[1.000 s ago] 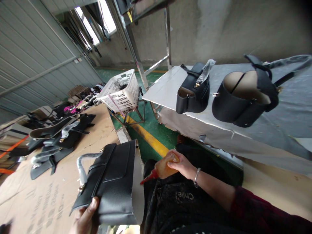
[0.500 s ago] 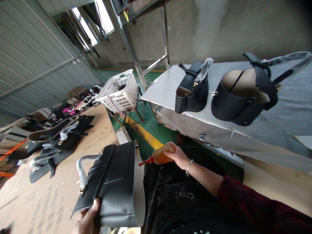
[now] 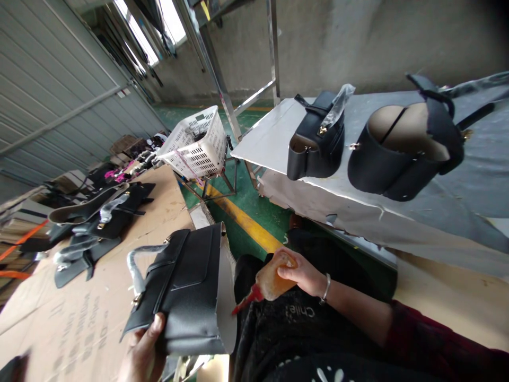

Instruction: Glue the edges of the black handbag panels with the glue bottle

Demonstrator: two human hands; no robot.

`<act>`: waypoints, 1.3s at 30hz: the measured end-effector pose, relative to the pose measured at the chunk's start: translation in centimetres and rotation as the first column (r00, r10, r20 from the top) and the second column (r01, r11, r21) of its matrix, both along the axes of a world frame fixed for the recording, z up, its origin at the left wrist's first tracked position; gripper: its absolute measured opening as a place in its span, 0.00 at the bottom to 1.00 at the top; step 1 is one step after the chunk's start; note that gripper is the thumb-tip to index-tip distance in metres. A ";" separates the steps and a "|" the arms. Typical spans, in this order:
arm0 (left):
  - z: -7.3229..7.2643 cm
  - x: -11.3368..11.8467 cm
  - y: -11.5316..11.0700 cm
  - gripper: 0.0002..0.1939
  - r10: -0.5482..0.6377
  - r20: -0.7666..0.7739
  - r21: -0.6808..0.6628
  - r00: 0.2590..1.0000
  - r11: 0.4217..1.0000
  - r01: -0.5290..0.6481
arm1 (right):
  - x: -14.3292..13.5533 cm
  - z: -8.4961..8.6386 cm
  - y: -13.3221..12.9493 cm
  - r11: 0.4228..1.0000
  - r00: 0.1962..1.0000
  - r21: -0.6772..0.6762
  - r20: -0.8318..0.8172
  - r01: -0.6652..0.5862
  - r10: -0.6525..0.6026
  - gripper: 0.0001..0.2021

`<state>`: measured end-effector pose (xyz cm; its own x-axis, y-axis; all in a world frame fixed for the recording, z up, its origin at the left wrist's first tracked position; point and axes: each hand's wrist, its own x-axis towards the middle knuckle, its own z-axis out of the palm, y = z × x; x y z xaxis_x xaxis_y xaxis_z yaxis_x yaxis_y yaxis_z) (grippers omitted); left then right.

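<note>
My left hand (image 3: 145, 347) grips the near left corner of a black handbag (image 3: 191, 270), thumb on top and the other fingers beneath. The bag lies over the cardboard's edge, its handle wrapped in clear plastic and its pale inner lining showing at the open right side. In my right hand (image 3: 304, 273) is a glue bottle (image 3: 274, 278) of amber liquid with a red nozzle, tilted down to the left. The nozzle tip is at the lining's edge; whether it touches cannot be told.
More black bag pieces (image 3: 99, 217) lie on the cardboard-covered table (image 3: 167, 207) at left. A white plastic basket (image 3: 199, 143) stands beyond. On the grey table (image 3: 270, 132) at right are a smaller black bag (image 3: 320, 138) and a bucket-shaped bag (image 3: 397, 154).
My right hand has moved down and slightly right with the bottle, and the nozzle tip has shifted lower along the bag's open edge. My left hand keeps its hold on the handbag.
</note>
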<state>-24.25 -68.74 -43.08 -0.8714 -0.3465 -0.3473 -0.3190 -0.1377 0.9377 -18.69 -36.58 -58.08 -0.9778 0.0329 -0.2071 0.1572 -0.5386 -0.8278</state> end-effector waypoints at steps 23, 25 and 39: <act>-2.0 0.8 -0.4 0.30 -0.111 0.009 -0.010 0.994 0.994 0.111 | 2.1 0.4 1.1 0.975 0.995 0.214 -0.089 0.061 -0.042 0.18; -2.2 0.9 0.0 0.31 -0.105 -0.003 -0.017 0.994 0.994 0.105 | 2.5 0.4 1.2 0.973 0.996 0.225 -0.080 0.056 -0.039 0.17; -1.9 -0.1 1.9 0.29 0.042 0.035 0.083 0.999 0.996 -0.045 | -0.6 -0.4 1.3 0.955 0.971 0.182 -0.087 0.234 -0.221 0.20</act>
